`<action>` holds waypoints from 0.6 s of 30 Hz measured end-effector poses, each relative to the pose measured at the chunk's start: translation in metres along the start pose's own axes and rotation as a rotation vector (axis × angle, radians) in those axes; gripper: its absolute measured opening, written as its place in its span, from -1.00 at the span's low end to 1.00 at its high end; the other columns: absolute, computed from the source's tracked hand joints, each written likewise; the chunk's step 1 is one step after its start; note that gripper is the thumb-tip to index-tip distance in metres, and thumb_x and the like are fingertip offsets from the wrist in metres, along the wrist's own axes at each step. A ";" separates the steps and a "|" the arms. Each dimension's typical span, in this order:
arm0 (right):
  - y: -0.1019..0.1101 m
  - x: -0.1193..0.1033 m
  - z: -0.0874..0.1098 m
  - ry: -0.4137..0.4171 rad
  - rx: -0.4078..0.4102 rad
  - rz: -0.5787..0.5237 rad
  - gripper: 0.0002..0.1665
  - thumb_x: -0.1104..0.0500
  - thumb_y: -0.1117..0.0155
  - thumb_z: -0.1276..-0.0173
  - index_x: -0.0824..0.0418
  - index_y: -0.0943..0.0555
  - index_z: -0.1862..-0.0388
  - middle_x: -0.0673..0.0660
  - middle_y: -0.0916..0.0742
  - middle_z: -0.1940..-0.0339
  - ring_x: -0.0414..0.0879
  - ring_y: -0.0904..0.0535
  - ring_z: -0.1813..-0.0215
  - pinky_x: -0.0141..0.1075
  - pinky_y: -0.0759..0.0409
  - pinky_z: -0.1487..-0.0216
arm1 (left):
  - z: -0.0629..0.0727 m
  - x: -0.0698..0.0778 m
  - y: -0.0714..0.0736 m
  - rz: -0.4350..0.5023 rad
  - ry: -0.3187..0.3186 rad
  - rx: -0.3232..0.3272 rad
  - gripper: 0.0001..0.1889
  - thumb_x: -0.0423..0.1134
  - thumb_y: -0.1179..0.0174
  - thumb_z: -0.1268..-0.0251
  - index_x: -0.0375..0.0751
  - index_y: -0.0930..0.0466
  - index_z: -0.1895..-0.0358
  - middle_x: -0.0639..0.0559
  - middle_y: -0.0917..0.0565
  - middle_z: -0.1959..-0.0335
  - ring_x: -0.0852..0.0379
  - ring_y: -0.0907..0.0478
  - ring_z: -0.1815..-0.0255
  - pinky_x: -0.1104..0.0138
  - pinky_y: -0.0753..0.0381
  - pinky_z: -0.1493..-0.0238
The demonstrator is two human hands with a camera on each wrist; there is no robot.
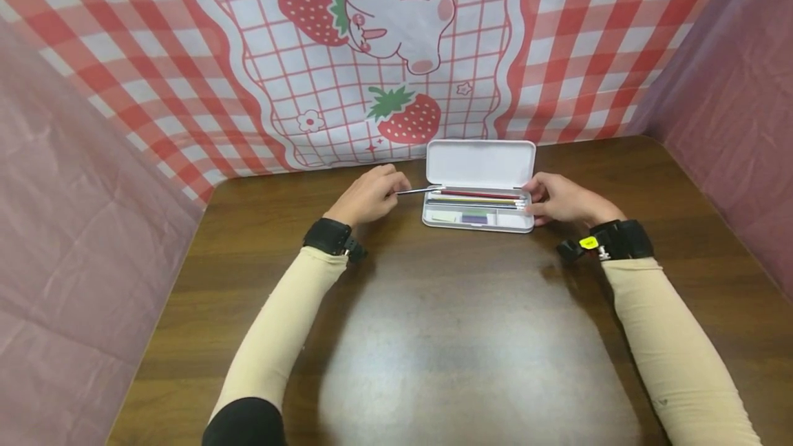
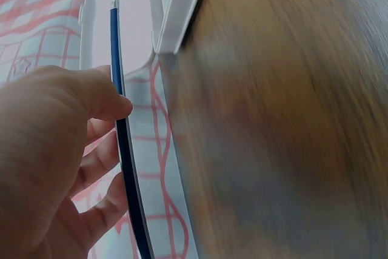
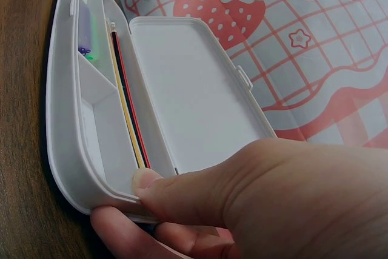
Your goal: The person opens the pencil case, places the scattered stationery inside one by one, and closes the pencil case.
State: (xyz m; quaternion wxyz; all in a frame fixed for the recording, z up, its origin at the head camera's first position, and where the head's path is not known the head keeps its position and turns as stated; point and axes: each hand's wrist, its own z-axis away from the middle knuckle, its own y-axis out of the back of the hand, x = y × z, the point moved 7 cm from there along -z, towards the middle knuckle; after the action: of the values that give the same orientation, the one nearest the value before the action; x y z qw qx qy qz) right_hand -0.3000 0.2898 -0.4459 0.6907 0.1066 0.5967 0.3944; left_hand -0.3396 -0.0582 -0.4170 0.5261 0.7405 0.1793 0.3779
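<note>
My left hand (image 1: pixel 370 195) pinches a dark blue pencil (image 2: pixel 115 47) between thumb and fingers, left of a white pencil case (image 1: pixel 480 162). The pencil's eraser end points toward the case; in the head view its tip overlaps the case's left end. My right hand (image 1: pixel 565 200) grips the case's right end, thumb (image 3: pixel 182 192) over the rim and fingers beneath. The lid stands raised at the back. Inside, a red-and-black pencil (image 3: pixel 131 107) and a yellow one (image 3: pixel 126 102) lie along the long compartment. A purple-and-green item (image 3: pixel 86 28) sits in a front compartment.
The case rests near the back of a brown wooden table (image 1: pixel 396 336). A red-and-white cloth with strawberries (image 1: pixel 409 118) hangs right behind it. Pink cloths (image 1: pixel 74 246) hang at both sides. Each wrist wears a black strap with a camera (image 1: pixel 328 236).
</note>
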 end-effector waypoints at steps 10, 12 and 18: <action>0.000 -0.005 0.000 -0.001 -0.003 -0.004 -0.49 0.44 -0.33 -0.60 0.58 -0.38 -0.39 0.49 -0.61 -0.09 -0.04 -0.68 0.14 -0.40 -0.82 0.21 | -0.020 0.042 -0.007 -0.112 -0.039 -0.008 -0.68 -0.47 -0.21 -0.53 -0.19 -0.82 -0.20 -0.12 -0.76 -0.04 -0.07 -0.69 -0.13 0.08 -0.69 -0.24; 0.001 -0.005 0.001 -0.007 -0.002 -0.002 -0.47 0.43 -0.34 -0.60 0.58 -0.38 -0.40 0.50 -0.61 -0.10 -0.03 -0.68 0.14 -0.40 -0.82 0.21 | -0.026 0.050 -0.011 -0.150 -0.057 -0.011 -0.68 -0.46 -0.21 -0.55 -0.18 -0.81 -0.20 -0.11 -0.76 -0.04 -0.07 -0.69 -0.15 0.09 -0.69 -0.25; 0.000 -0.003 0.001 -0.013 -0.003 -0.013 -0.46 0.43 -0.35 -0.60 0.59 -0.38 -0.41 0.50 -0.62 -0.08 -0.05 -0.69 0.17 -0.39 -0.82 0.21 | -0.041 0.068 -0.024 -0.197 -0.082 -0.038 -0.68 -0.42 -0.21 -0.61 -0.16 -0.79 -0.26 -0.11 -0.75 -0.08 -0.08 -0.69 -0.20 0.11 -0.70 -0.23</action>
State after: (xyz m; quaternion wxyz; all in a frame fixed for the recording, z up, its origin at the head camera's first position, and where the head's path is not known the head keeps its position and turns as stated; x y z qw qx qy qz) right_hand -0.2991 0.2876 -0.4433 0.6972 0.1044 0.5922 0.3903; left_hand -0.3225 0.0228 -0.4072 0.5817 0.7238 0.2224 0.2971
